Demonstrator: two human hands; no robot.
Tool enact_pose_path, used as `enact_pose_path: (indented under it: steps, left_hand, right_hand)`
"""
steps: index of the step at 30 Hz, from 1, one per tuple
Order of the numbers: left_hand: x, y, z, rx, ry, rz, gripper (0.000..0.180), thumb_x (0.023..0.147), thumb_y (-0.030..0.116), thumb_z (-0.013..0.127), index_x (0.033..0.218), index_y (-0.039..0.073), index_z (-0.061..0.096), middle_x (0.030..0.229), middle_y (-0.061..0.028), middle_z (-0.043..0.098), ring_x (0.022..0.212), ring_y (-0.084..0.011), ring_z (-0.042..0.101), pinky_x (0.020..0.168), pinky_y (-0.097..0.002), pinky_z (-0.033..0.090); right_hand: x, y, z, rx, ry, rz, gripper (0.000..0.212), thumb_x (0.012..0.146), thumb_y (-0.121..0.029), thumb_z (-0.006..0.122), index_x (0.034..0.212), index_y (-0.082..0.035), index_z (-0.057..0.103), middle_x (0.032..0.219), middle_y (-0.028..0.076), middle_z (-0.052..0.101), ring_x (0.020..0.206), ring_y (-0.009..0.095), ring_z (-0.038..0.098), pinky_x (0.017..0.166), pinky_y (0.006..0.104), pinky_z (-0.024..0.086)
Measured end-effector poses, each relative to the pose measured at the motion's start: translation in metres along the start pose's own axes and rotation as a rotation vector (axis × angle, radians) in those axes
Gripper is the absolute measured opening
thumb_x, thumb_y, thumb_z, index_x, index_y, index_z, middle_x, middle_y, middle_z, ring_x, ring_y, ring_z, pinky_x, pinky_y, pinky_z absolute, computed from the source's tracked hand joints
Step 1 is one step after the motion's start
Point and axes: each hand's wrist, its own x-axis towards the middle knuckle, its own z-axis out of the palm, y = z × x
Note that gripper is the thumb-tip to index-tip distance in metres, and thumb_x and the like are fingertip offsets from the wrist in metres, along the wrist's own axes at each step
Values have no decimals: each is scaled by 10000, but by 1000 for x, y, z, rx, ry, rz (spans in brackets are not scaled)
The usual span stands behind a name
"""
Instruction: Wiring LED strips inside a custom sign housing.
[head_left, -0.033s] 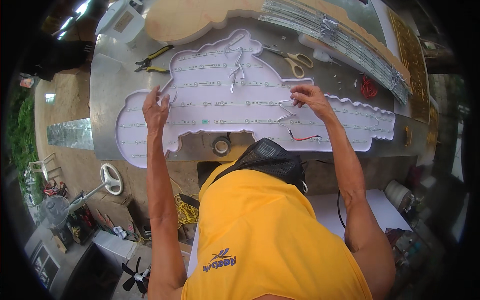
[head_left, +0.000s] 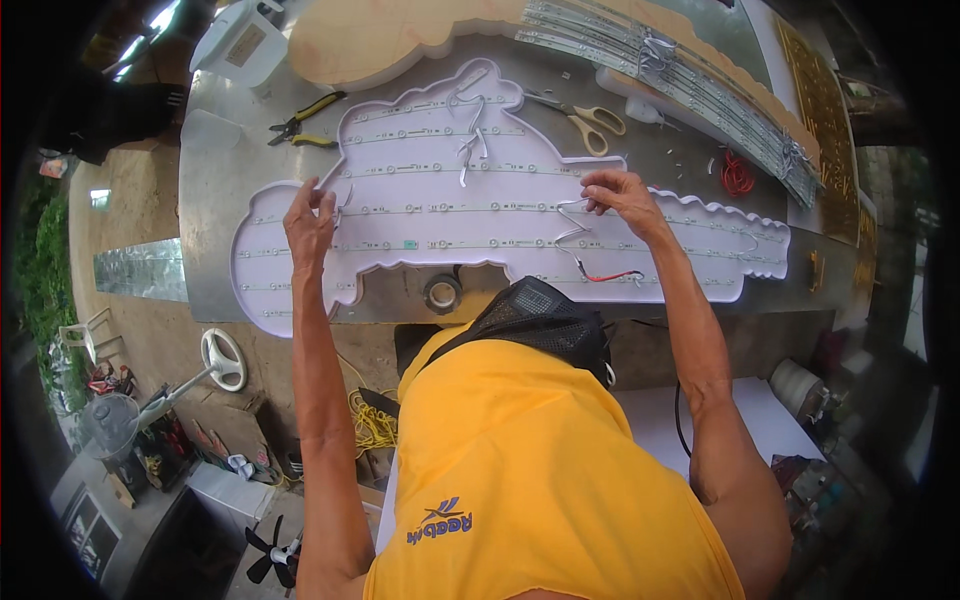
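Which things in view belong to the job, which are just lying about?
Likely the job: white shaped tray, LED strips in it, white wires; perhaps pliers and scissors.

Apparently lying about: fan, yellow cord, jug.

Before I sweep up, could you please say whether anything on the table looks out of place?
Only small pale scraps, loose on the grey table between the scissors and the red wire coil; they look like stray litter beside the white panel.

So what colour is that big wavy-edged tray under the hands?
The tray looks whitish with a pale lilac tint, best seen in the head view.
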Motion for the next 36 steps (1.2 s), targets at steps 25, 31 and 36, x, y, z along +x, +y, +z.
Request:
enact_pose_path:
  steps: [25,31,36]
  left_hand:
    - [20,-34,-40,-447,-438,-128,268,938,51,612,1182,-6,705,979,-42,745,858,-114,632,764,-257,510]
    - [31,-24,-50,-373,-466,-124,265,945,55,607,1182,-7,707,968,-52,745,845,-123,619,775,-261,503]
    - [38,-18,-56,-404,-470,-124,266,955,76,605,1186,-9,706,969,-51,746,821,-126,610,779,-267,500]
  right_hand:
    - [-10,7,2,7,46,22,245,952,-138,677,1136,22,696,941,75,705,800,142,678,708,274,541]
    - [-10,8,-1,-8,42,34,263,945,-147,681,1150,18,693,974,96,710,813,151,666,732,277,534]
    - [-11,4,0,-9,39,34,270,945,-156,685,1151,18,693,976,92,711,815,151,667,730,276,531]
